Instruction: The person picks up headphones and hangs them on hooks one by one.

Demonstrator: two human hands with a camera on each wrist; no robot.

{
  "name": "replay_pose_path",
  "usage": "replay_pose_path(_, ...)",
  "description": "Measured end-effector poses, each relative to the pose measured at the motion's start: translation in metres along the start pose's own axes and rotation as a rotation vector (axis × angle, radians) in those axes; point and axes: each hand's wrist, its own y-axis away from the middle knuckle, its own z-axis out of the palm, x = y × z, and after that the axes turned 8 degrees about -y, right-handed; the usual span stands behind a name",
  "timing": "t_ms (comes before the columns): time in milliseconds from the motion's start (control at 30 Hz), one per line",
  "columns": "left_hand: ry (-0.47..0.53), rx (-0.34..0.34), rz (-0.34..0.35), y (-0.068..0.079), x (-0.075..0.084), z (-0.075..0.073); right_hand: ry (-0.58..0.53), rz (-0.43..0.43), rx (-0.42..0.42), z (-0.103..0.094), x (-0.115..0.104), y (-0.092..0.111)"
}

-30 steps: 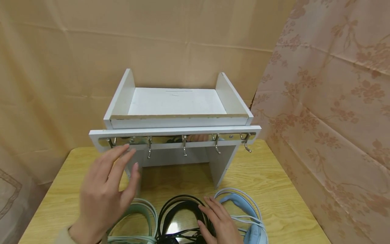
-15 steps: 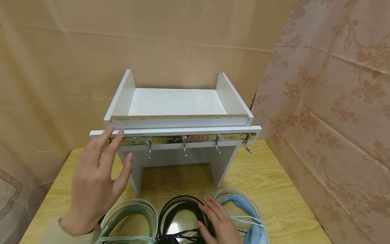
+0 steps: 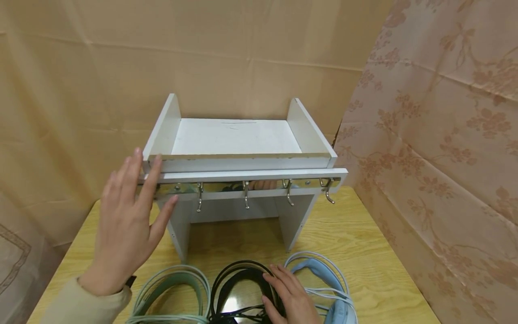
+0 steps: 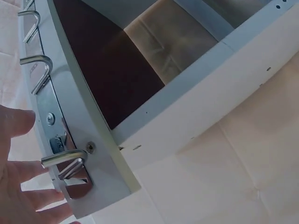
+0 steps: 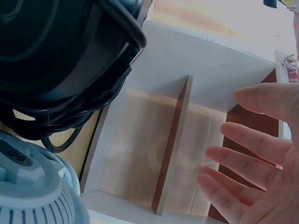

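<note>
A white wooden shelf unit [image 3: 238, 164] carries a hook rail [image 3: 222, 175] with several metal hooks along its front. My left hand [image 3: 125, 220] is at the rail's left end, fingers spread and fairly straight, covering the end hook in the head view. In the left wrist view its fingers reach behind that end hook [image 4: 70, 161]; contact cannot be told. Black headphones [image 3: 243, 273] with a coiled cable lie in front of the shelf. Over their right side is my right hand [image 3: 293, 297], holding nothing. The right wrist view shows its fingers spread, apart from the black headphones [image 5: 60, 51].
Green headphones [image 3: 171, 283] with looped cable lie to the left of the black pair. Blue headphones [image 3: 337, 288] lie to the right. All are near the front of the wooden table [image 3: 376, 265]. Beige cloth [image 3: 226, 54] hangs behind, floral cloth [image 3: 445, 148] at right.
My left hand has moved left and up along the rail's left end, its fingers straightening and covering the end hook. The right hand and headphones have hardly moved.
</note>
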Motion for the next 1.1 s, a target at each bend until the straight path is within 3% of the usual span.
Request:
replay_pose_path(133, 0.007, -0.026, 0.0, 0.0, -0.004, 0.002, 0.013, 0.003, -0.015, 0.001, 0.0, 0.001)
replay_pose_path(333, 0.044, -0.036, -0.009, -0.003, -0.008, 0.001, 0.01, -0.028, 0.027, 0.003, 0.001, 0.001)
replay_pose_path(800, 0.222, -0.13, -0.04, -0.013, -0.023, -0.003, 0.008, -0.128, 0.097, 0.011, 0.003, 0.0)
replay_pose_path(900, 0.244, -0.15, -0.047, -0.017, -0.026, -0.007, -0.014, -0.117, 0.073, 0.011, 0.001, 0.0)
replay_pose_path(1100, 0.276, -0.161, -0.076, -0.023, -0.028, -0.011, -0.094, -0.014, -0.082, 0.008, -0.007, 0.0)
